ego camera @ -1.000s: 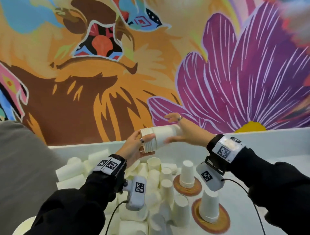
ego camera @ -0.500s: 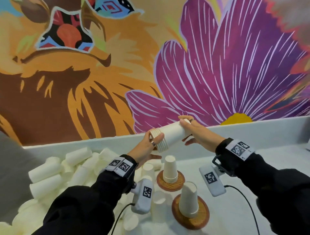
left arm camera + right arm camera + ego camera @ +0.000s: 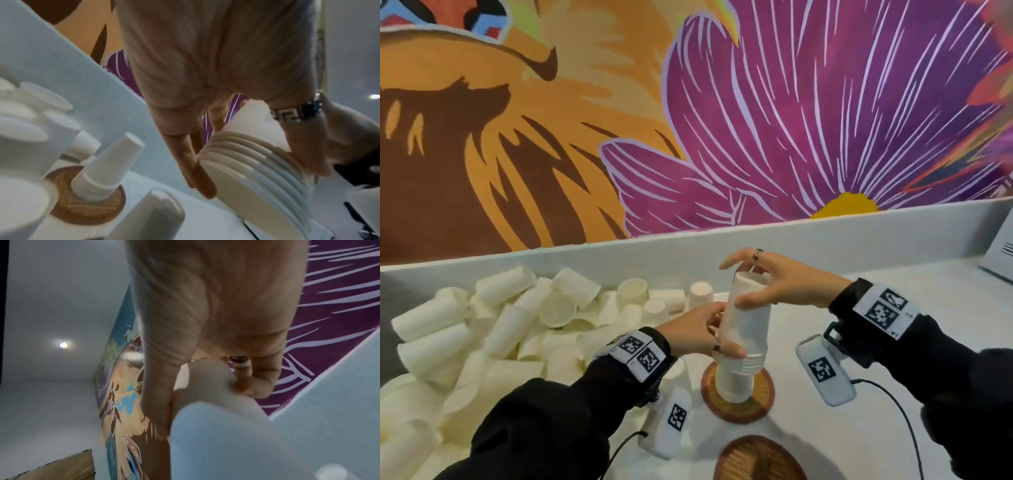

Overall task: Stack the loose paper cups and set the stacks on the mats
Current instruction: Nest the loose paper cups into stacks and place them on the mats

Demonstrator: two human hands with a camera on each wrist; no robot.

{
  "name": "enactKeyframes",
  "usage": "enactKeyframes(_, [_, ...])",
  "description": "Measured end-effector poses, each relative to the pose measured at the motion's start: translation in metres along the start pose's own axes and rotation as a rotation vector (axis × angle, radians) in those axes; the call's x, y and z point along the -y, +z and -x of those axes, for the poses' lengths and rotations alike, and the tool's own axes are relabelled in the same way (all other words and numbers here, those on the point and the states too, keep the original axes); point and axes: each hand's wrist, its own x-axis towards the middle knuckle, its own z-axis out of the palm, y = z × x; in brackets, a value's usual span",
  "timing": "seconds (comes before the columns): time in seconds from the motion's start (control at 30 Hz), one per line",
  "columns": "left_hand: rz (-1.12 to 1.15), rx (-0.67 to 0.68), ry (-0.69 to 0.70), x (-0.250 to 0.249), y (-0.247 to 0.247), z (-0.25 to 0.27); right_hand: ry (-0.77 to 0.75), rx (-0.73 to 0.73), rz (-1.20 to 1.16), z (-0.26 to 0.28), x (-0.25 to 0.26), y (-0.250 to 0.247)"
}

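A tall stack of white paper cups (image 3: 748, 329) stands upright, rims down, over the cups (image 3: 734, 385) that sit on the far woven mat (image 3: 763, 401). My left hand (image 3: 717, 337) grips the stack low down, just above its rims. My right hand (image 3: 743, 284) holds its top end between thumb and fingers. In the left wrist view my left hand (image 3: 251, 159) wraps the ribbed rims of the stack (image 3: 257, 172), with a mat (image 3: 68, 209) and its cups (image 3: 107, 167) to the left. The right wrist view shows my right hand (image 3: 207, 391) round the stack (image 3: 216, 434).
A heap of loose white cups (image 3: 517, 325) fills the table's left side up to the white back ledge (image 3: 825, 233). A second woven mat (image 3: 756, 459) lies at the bottom edge. A white device (image 3: 1000, 253) stands far right. A black cable (image 3: 900, 418) trails from my right wrist.
The stack has swung from lying sideways in the air to upright with rims down and come down over the cups on the far mat. Both hands kept hold of it.
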Motion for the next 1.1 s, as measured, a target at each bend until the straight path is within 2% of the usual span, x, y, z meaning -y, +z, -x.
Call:
enactKeyframes(0.2, [-0.066,0.049,-0.049,0.032,0.03,0.007,-0.004,0.177,-0.023,0.017,-0.017,0.035])
enactKeyframes(0.4, [-0.191,0.09,-0.029,0.059,0.059,0.012,0.102,0.315,-0.084,0.03,-0.032,0.062])
enactKeyframes(0.6, [-0.271,0.145,-0.068,0.068,0.078,0.005,0.175,0.477,-0.087,0.034,-0.038,0.072])
enactKeyframes(0.77, [-0.376,0.159,-0.141,0.076,0.088,0.006,0.21,0.557,-0.004,0.037,-0.041,0.082])
enactKeyframes(0.9, [-0.352,0.198,-0.083,0.079,0.094,0.01,0.225,0.592,0.011,0.042,-0.046,0.094])
enactKeyframes(1.1, [-0.288,0.201,-0.18,0.084,0.098,0.016,0.229,0.629,0.068,0.047,-0.046,0.105])
